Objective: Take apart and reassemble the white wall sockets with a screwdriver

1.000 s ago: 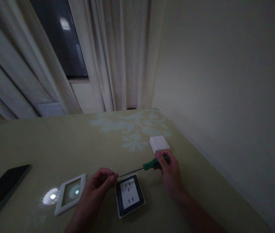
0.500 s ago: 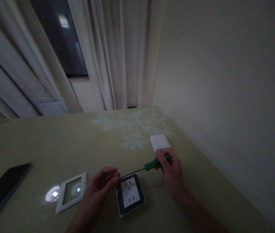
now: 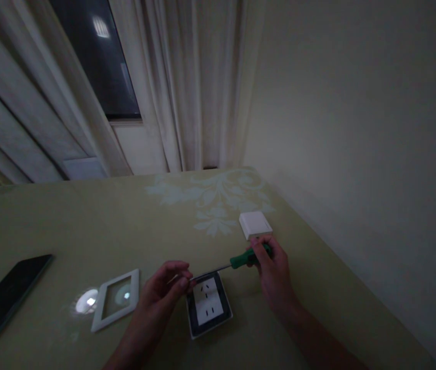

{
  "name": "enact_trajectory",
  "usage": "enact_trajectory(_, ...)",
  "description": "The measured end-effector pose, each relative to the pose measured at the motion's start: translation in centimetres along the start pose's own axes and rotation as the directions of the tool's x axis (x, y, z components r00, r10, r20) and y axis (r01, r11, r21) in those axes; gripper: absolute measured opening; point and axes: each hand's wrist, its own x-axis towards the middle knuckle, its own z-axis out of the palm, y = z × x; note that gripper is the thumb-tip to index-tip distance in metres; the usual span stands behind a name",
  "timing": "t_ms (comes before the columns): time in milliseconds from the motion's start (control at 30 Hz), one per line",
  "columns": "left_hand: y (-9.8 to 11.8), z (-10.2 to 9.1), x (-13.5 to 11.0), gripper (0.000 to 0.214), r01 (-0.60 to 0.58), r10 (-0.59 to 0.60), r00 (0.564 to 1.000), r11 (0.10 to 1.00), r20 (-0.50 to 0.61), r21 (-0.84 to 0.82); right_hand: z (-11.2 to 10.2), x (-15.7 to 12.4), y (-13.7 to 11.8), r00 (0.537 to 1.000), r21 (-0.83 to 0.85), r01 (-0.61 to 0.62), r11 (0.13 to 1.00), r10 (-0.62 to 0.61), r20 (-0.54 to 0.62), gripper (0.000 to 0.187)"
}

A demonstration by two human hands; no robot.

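Pale curtains (image 3: pixel 218 87) hang in folds beyond my yellowish-green table (image 3: pixel 106 221), parted around a dark window (image 3: pixel 94 61) with a bright patch of light (image 3: pixel 100 27). A plain wall (image 3: pixel 356 113) rises along my right. Around me it is dim; the tabletop bears a pale leafy scroll (image 3: pixel 218 194) and a round glare (image 3: pixel 87 301).

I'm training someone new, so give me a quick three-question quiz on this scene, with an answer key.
1. Multiple choice: what does the right hand hold?
A) a curtain
B) a green-handled screwdriver
C) a dark flat device

2. True or false: the white frame lies on the table, apart from the socket unit.

3. Count: how many dark slots show on the socket unit's white face?

Key: 1. B; 2. True; 3. Five.
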Motion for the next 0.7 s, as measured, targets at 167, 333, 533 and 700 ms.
enact_trajectory(167,-0.2,-0.4,0.4,0.039,-0.064,0.068,0.997,0.992,-0.042,0.105,-0.2,-0.1,-0.1,0.997,-0.038,0.075,0.996,-0.075,0.009,0.045)
enact_trajectory(333,-0.9,-1.0,0.4,0.023,-0.220,0.239,0.971,0.930,-0.029,0.294,-0.3,-0.5,-0.6,0.993,-0.070,0.116,0.991,-0.115,0.011,0.046)
enact_trajectory(533,-1.0,-1.1,-0.2,0.010,-0.321,0.378,0.924,0.857,-0.067,0.403,-0.1,-0.3,-0.9,0.998,-0.049,0.047,0.998,-0.045,0.039,0.053)
enact_trajectory(700,-0.8,-1.0,-0.2,0.006,-0.376,0.425,0.905,0.830,-0.031,0.412,0.0,-0.6,-1.3,0.998,-0.065,-0.005,0.998,0.009,0.065,0.057)
